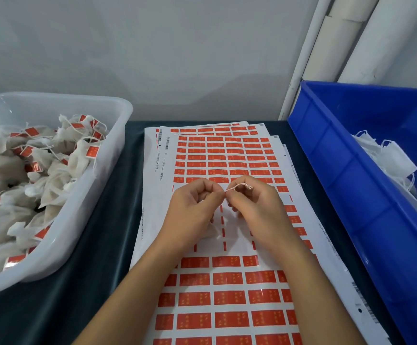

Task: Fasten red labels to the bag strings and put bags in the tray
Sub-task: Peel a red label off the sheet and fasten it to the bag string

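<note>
A thin white bag string [239, 187] is pinched between the left hand [192, 210] and the right hand [254, 207] above stacked sheets of red labels [227, 297]. A bag [212, 230], partly hidden, appears to be tucked under the left palm. Labelled bags [28, 175] are piled in the clear tray [78, 220]; unlabelled bags [391, 160] are kept in the blue bin [351, 175].

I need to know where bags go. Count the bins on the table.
2. A clear plastic tray on the left holds labelled bags; a blue bin on the right holds unlabelled white bags. Others may sit outside the view.
</note>
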A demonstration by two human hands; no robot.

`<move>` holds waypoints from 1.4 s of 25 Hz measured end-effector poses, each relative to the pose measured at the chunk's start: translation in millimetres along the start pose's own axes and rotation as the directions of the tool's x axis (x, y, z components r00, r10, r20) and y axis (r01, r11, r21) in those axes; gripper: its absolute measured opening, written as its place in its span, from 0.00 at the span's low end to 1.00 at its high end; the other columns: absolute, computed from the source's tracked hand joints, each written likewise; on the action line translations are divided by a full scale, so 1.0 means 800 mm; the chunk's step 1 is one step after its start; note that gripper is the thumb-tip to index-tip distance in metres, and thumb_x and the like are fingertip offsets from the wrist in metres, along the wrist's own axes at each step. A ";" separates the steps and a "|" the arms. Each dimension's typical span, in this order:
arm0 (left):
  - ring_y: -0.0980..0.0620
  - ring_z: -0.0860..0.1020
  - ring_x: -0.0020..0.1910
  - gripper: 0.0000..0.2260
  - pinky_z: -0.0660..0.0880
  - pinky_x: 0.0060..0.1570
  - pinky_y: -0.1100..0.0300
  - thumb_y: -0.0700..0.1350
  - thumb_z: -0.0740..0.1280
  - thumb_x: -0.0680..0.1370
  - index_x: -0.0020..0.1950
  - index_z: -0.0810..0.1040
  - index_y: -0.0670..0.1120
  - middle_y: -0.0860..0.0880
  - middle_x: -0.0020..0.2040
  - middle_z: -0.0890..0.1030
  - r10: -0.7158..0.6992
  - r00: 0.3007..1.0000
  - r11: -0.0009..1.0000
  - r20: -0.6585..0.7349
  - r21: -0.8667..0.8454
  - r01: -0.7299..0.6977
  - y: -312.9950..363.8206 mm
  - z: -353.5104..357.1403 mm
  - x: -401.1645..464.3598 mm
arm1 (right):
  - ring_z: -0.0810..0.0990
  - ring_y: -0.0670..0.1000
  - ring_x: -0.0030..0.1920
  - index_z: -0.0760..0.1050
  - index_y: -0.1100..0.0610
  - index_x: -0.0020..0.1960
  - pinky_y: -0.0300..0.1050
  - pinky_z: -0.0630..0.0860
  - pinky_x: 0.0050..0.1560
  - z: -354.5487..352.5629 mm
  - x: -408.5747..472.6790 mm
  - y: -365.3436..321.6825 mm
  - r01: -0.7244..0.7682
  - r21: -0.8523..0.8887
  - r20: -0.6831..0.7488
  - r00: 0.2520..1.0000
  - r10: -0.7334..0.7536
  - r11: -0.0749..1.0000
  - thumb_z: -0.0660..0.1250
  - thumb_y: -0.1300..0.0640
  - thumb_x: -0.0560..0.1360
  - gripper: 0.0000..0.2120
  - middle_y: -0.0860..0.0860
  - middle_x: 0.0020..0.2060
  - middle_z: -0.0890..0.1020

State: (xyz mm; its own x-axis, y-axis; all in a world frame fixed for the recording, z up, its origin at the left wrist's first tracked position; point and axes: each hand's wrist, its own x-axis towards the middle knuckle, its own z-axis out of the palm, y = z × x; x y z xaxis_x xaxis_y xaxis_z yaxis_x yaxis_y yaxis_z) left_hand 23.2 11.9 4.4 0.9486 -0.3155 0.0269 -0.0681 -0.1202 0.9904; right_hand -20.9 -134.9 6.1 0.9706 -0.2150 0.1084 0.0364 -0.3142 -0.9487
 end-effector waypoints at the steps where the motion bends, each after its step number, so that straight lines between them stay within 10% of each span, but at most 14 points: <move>1: 0.59 0.73 0.27 0.07 0.73 0.31 0.66 0.42 0.68 0.82 0.46 0.84 0.45 0.54 0.30 0.77 -0.002 1.000 1.000 -0.005 -0.005 0.002 0.000 0.000 0.000 | 0.81 0.42 0.45 0.79 0.46 0.46 0.35 0.76 0.43 0.001 0.000 0.001 -0.003 -0.023 0.010 1.000 0.003 1.000 0.67 0.51 0.81 0.06 0.43 0.39 0.83; 35: 0.60 0.73 0.26 0.07 0.73 0.31 0.68 0.43 0.66 0.83 0.48 0.82 0.45 0.58 0.28 0.76 -0.043 0.998 0.999 -0.037 -0.025 0.042 -0.001 0.000 0.002 | 0.83 0.42 0.46 0.80 0.46 0.48 0.38 0.78 0.44 -0.002 0.000 0.004 -0.004 0.052 -0.031 0.999 0.005 0.999 0.68 0.50 0.81 0.04 0.41 0.42 0.84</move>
State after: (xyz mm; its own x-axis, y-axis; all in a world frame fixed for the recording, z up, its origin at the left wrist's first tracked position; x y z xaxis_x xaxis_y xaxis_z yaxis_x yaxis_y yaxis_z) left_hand 24.7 11.1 3.6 0.9613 -0.2754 -0.0110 -0.0201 -0.1096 0.9938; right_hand -20.9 -137.3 3.4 0.9628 -0.2456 0.1127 0.0451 -0.2651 -0.9632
